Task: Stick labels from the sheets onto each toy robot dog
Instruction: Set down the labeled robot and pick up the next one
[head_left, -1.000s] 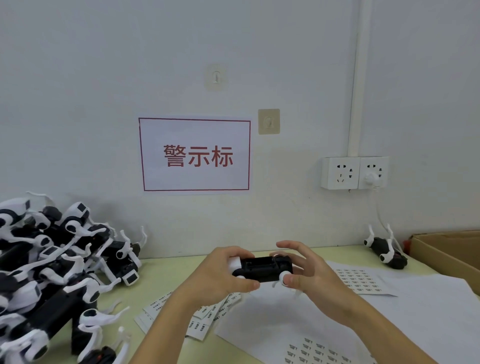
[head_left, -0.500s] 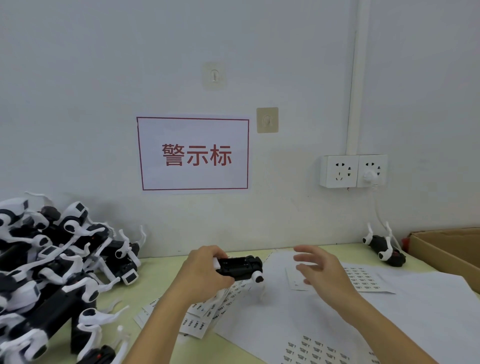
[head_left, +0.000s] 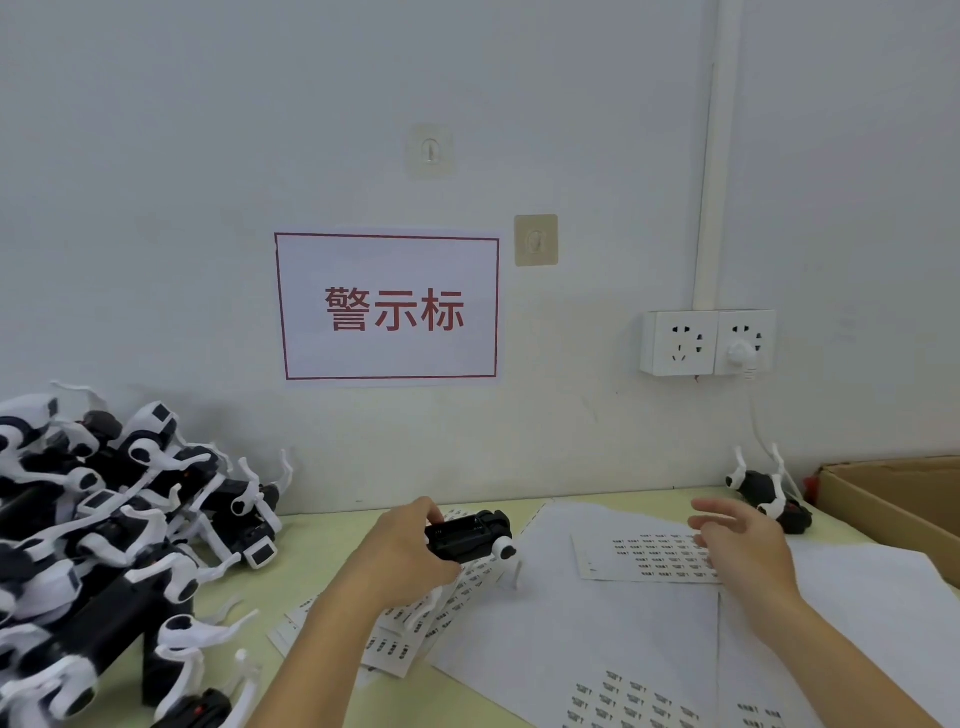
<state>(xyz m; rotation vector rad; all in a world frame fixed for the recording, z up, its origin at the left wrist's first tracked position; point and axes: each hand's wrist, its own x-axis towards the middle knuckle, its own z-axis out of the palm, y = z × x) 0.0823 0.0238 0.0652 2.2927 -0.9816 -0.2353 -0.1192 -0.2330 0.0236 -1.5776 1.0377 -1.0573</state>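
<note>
My left hand (head_left: 405, 556) grips a black and white toy robot dog (head_left: 475, 535) just above the table, its white legs pointing down. My right hand (head_left: 740, 545) hovers with fingers spread over a small label sheet (head_left: 644, 558) printed with rows of small labels; it holds nothing. Another label sheet (head_left: 623, 699) lies near the front edge. A stack of label sheets (head_left: 410, 636) lies under my left wrist. One more robot dog (head_left: 763, 491) lies by the wall at the right.
A big heap of robot dogs (head_left: 104, 545) fills the left of the green table (head_left: 311, 561). Large white paper sheets (head_left: 597, 623) cover the right half. An open cardboard box (head_left: 893, 504) stands at the far right. Wall sockets (head_left: 709, 343) hang above.
My right hand let go of the dog and moved right over the small label sheet. My left hand carried the dog a little left and lower.
</note>
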